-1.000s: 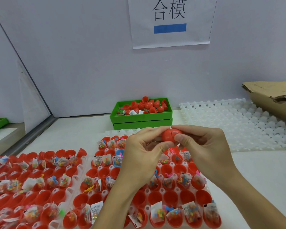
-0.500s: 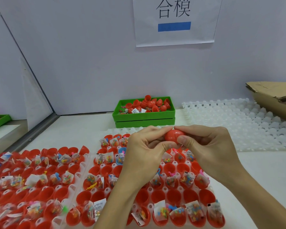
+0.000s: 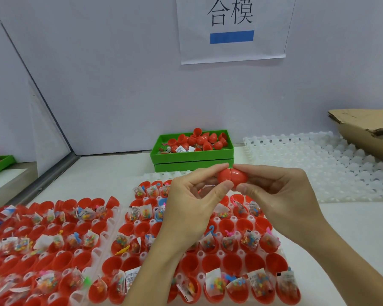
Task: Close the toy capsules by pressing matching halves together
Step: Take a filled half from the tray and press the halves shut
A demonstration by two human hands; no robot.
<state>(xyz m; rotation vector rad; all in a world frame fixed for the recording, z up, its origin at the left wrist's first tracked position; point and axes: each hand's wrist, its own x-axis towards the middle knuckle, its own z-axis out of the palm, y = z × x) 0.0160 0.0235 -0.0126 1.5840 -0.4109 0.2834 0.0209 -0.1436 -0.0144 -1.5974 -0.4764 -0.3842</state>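
A red capsule (image 3: 232,177) is held in the air above the trays, its two halves joined with a seam showing in the middle. My left hand (image 3: 192,202) pinches its left half between thumb and forefinger. My right hand (image 3: 274,195) pinches its right half the same way. Below lie white plastic trays (image 3: 111,221) with rows of open red capsule halves (image 3: 230,261), many holding small bagged toys (image 3: 255,281). The hands hide part of the middle tray.
A green bin (image 3: 192,155) with loose red halves stands at the back against the wall. An empty white tray (image 3: 332,164) lies at the right, and a cardboard box (image 3: 367,133) behind it. Another green tray (image 3: 0,164) sits at the far left.
The capsule shows more between my fingertips now, with its seam visible. Both hands keep their pinch and have barely moved.
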